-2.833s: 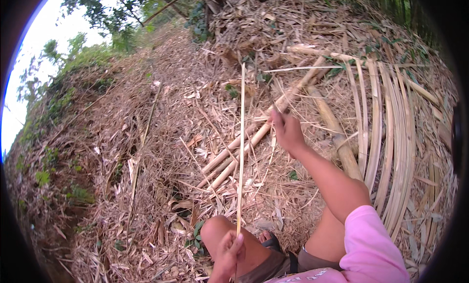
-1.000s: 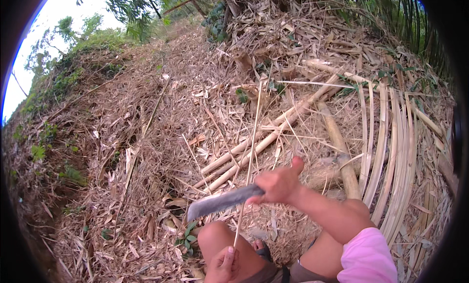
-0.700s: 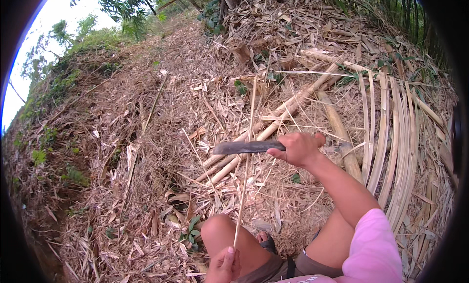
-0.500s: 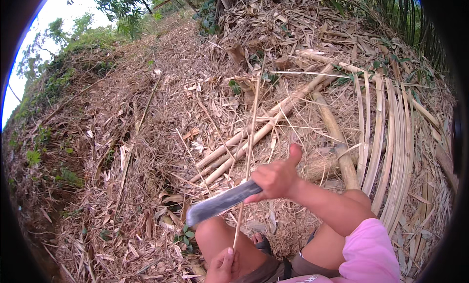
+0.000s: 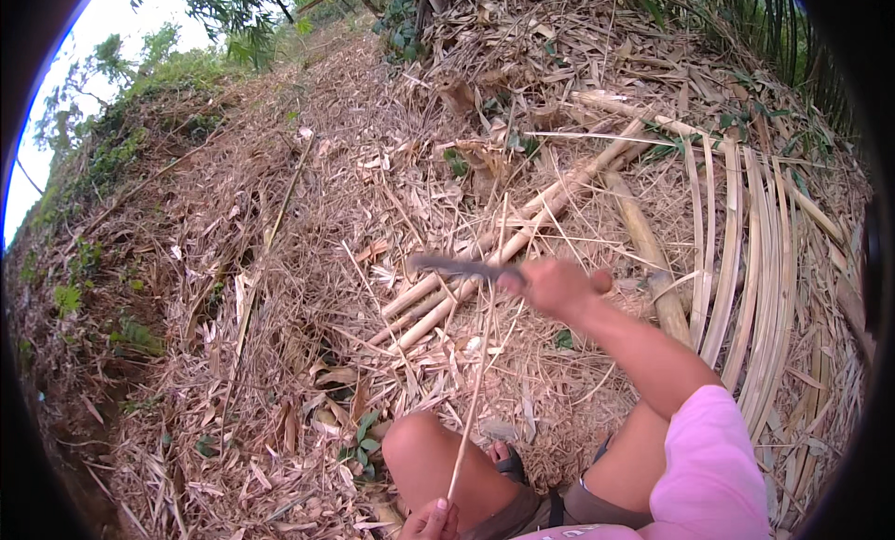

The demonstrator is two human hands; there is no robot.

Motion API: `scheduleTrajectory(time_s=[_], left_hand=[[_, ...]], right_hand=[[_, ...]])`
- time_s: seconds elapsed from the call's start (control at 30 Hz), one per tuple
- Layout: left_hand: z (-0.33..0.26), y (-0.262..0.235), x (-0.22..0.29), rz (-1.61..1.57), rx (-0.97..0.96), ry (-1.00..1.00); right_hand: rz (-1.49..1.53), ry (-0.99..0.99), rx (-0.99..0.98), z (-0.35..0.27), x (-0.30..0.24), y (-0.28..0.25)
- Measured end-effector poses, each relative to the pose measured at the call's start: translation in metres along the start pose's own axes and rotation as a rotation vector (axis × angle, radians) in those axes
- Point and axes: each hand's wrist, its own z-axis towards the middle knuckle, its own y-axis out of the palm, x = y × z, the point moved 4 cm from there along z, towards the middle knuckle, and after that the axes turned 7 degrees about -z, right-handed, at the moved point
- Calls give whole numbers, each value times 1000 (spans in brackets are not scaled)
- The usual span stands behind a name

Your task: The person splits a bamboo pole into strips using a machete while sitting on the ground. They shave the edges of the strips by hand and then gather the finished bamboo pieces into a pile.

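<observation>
My right hand is closed around the handle of a machete, its arm stretched forward over the ground. The machete's dark blade points left and is smeared by motion. It crosses the upper part of a thin bamboo strip; whether it touches the strip I cannot tell. Low in the view, by my bent left knee, my left hand pinches the near end of that strip. The strip slants up and away from me between my knees. Part of the left hand is cut off by the lower edge.
Long bamboo poles lie crosswise ahead. Another thick pole rests to their right. Several split bamboo strips are spread at the right. Cut stumps stand farther off. Dry leaves and shavings cover the slope.
My right hand has swung the machete forward and away from me, along the strip. The left hand keeps its grip near the knee and sits slightly lower.
</observation>
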Motion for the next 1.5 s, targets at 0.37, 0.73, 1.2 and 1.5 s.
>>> scheduleTrajectory(time_s=[0.37,0.73,1.2,1.5], left_hand=[[-4,-9,-9,-6,-57,6],[6,-20,-26,-282,81,-224],[115,83,98,-277,-339,105],[98,102,109,-265,-329,226]], right_hand=[[-106,-255,35,-6,-14,3],[394,438,73,17,49,4],[295,-86,90,-46,-60,-15],[62,-65,331,-38,-35,-42]])
